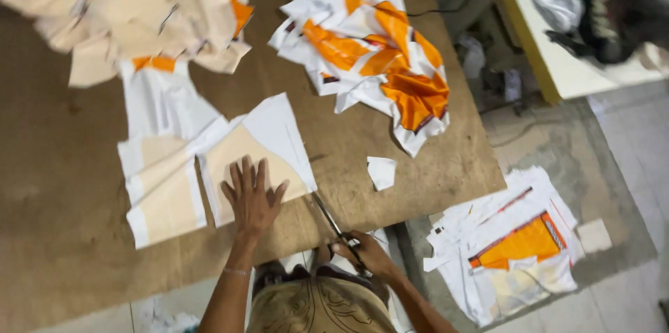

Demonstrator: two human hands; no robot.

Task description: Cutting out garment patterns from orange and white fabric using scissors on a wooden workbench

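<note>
Cream-and-white fabric piece (254, 155) lay flat on the brown desk (56, 187), pinned by the left hand (252, 197), fingers spread wide and flat, gripping nothing, likely to stop the cloth sliding. Right hand (369, 253) sat just right of that piece, at the desk's near edge, fingers curled through the scissors (334, 225) handles; blades pointed at the piece's right corner, seemingly touching it. Small white scrap (381, 171) sat right of the piece. Orange-white pile (376, 54) lay beyond it, cream stack (132, 5) far-left, neither blocking. More offcuts (512, 246) were on the floor (627, 152).
</note>
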